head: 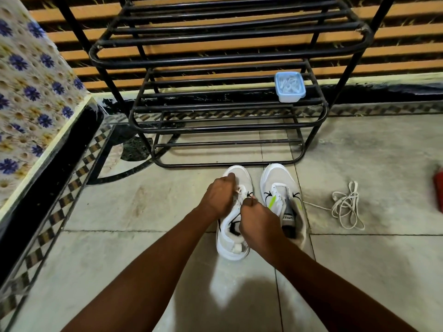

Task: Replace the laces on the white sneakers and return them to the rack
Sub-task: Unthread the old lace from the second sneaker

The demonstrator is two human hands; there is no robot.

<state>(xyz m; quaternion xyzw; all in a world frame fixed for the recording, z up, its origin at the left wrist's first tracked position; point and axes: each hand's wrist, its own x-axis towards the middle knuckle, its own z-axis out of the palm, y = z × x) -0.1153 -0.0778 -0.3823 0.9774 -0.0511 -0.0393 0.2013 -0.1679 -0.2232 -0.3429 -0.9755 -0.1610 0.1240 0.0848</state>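
Two white sneakers stand on the floor tiles in front of the black metal rack (227, 130), toes toward it. My left hand (219, 196) and my right hand (257, 220) are both over the left sneaker (233, 236); each pinches a bit of white lace at its eyelets. The right sneaker (281, 188) stands beside it with no lace, its tongue and green stripe showing. A loose white lace (346, 207) lies in a tangle on the floor to the right of the shoes.
A pale blue plastic tub (289, 87) with white pieces inside sits on the rack's middle shelf at the right. A flower-patterned cloth (31, 92) covers a raised ledge at the left. A red object (438, 190) shows at the right edge.
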